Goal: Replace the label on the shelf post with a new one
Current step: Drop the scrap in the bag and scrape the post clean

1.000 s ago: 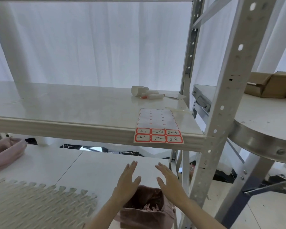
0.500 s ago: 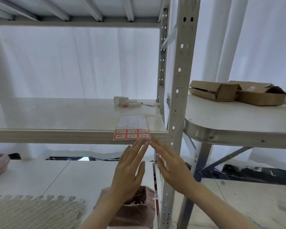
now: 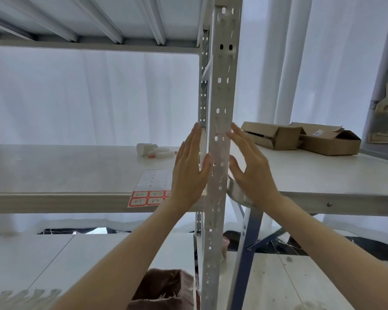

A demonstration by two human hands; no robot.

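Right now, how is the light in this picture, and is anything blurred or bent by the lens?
Head view: bright backlight through the white curtain washes out the background; the shelf post looks soft, its surface detail lost; the left hand and right hand are slightly blurred; the wide lens tilts the post and the upper shelf.

Left hand, right hand flank post, perhaps touching.
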